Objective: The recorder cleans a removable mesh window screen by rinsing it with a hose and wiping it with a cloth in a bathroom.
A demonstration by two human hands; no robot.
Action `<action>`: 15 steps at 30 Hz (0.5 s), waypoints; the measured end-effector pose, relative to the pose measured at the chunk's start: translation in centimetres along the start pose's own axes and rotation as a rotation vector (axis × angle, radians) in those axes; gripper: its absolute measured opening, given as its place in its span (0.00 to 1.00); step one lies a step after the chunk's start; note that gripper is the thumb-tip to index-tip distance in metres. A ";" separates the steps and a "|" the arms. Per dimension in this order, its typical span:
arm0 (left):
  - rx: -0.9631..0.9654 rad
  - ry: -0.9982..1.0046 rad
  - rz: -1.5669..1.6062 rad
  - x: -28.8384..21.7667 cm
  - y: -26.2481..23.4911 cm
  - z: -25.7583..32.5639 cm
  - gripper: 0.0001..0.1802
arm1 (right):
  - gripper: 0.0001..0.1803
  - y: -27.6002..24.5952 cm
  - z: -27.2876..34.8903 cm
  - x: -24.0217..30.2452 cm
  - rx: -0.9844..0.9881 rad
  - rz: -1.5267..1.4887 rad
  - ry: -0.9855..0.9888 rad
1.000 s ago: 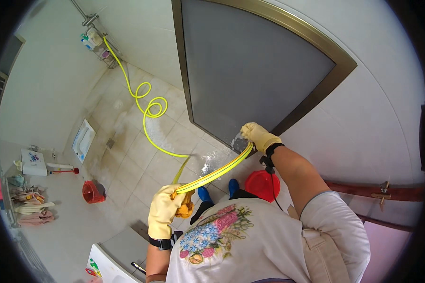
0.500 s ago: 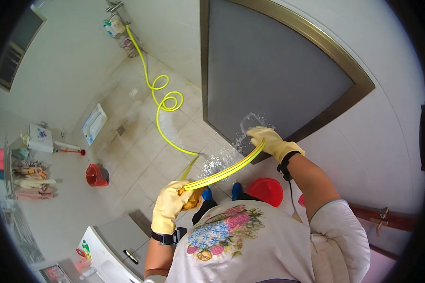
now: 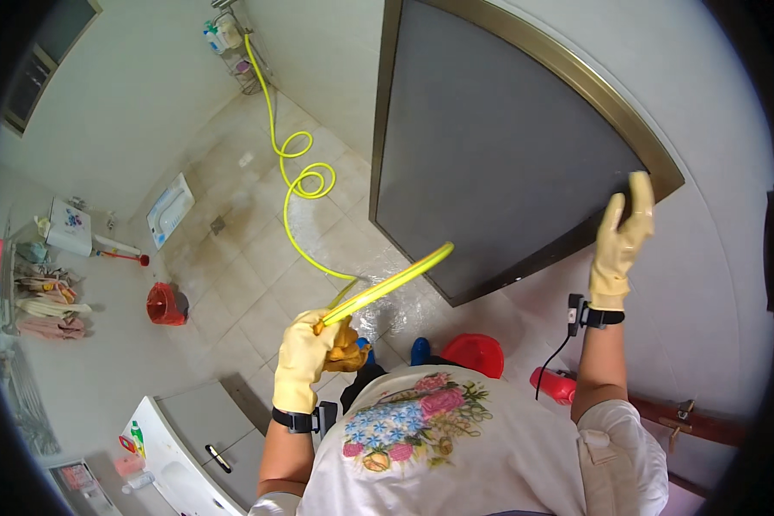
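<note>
- Two hands are working well apart: the left hand is sitting at the lower centre of the frame, the right hand is reaching up at the right.
- The left hand is curling round the yellow hose, with what looks like an orange cloth bunching just beside it; gripping back from the free end is probably letting the wrist aim it.
- That free end is pointing up and right at the centre of the frame, overlapping the lower part of the grey panel; whether it is touching, I cannot tell.
- The right hand is spreading its fingers and pinching nothing visible, near the right corner of the panel's frame; contact there is unclear.
- The hose's other length is looping over the floor toward the rack at the upper left, the coils presumably giving slack for moving about.
- Water is shining on the tiles at the centre, so the gloves and blue shoes are likely shielding skin and feet.
- A red basin is standing right of the shoes, lower centre, seemingly within easy reach.
</note>
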State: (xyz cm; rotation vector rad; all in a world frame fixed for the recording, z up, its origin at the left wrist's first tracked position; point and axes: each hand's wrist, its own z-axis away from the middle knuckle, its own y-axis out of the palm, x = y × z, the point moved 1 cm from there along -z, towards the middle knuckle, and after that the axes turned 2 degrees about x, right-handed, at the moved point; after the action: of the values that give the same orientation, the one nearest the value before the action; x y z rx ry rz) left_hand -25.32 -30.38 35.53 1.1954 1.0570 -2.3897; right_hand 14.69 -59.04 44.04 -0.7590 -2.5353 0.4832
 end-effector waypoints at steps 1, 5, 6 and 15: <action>-0.031 -0.010 0.022 0.0 0.1 -0.2 0.15 | 0.21 -0.8 -0.8 0.0 -0.103 -0.050 0.150; -0.103 -0.054 0.082 0.4 0.4 -1.1 0.14 | 0.26 -1.5 -0.7 -2.6 -0.369 -0.456 0.529; -0.128 -0.074 0.100 0.6 0.5 -1.4 0.14 | 0.27 -1.5 -0.4 -3.6 -0.432 -0.607 0.642; -0.153 -0.071 0.251 3.2 0.1 -1.7 0.13 | 0.29 -3.7 -1.1 1.2 0.238 -0.315 0.367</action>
State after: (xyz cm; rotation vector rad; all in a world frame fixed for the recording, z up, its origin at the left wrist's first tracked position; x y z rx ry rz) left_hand -26.26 -28.92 32.34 1.1105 0.9836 -2.1050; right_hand 12.82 -61.04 47.00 -0.3163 -2.1513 0.4768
